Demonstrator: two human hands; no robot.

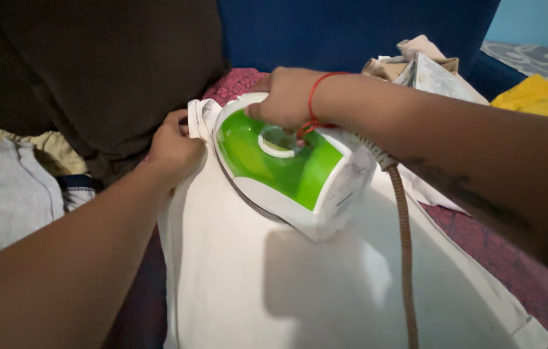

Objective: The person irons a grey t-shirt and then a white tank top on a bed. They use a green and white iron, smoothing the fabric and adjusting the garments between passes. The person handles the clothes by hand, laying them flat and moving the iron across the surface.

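Your R hand [285, 97] wrapped round handle of green-white steam iron [287, 169], soleplate on top end of white garment [299, 278]. L hand [174, 147] pinches garment edge by collar, holding it taut. Lower cloth looks smooth; collar end under work. Cord [405, 245] trails across garment, toward you.

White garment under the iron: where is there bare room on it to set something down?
The near part of the white garment lies bare, bordered by the iron above and the brown cord to the right. The far end is crowded: the left hand grips the fabric edge, the right hand holds the iron.
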